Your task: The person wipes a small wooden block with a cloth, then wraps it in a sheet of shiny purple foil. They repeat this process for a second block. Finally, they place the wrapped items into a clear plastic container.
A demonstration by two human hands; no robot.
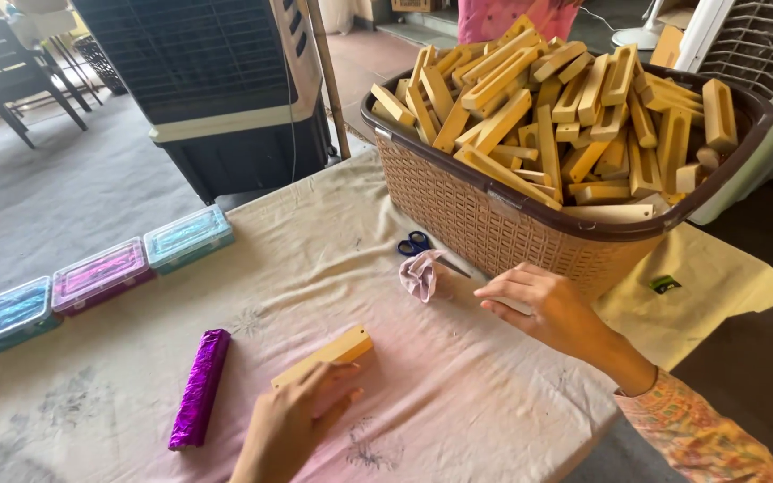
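Observation:
My left hand [293, 425] rests on a yellow wooden block [337, 351] lying flat on the cloth-covered table [315, 268], fingers laid over its near end. Left of it lies a block wrapped in shiny purple foil [200, 387]. My right hand [539, 304] hovers with fingers apart and nothing in it, just in front of a brown woven basket [458, 215] piled with several yellow wooden blocks [547, 107]. A crumpled pink scrap [422, 274] and blue-handled scissors [416, 243] lie between that hand and the basket.
Three small lidded plastic boxes, blue [2, 317], pink [102, 274] and teal [188, 237], line the table's left edge. An air cooler [216, 80] stands behind the table. A dark chair [2, 63] is at far left. A person in pink [512, 16] stands beyond the basket.

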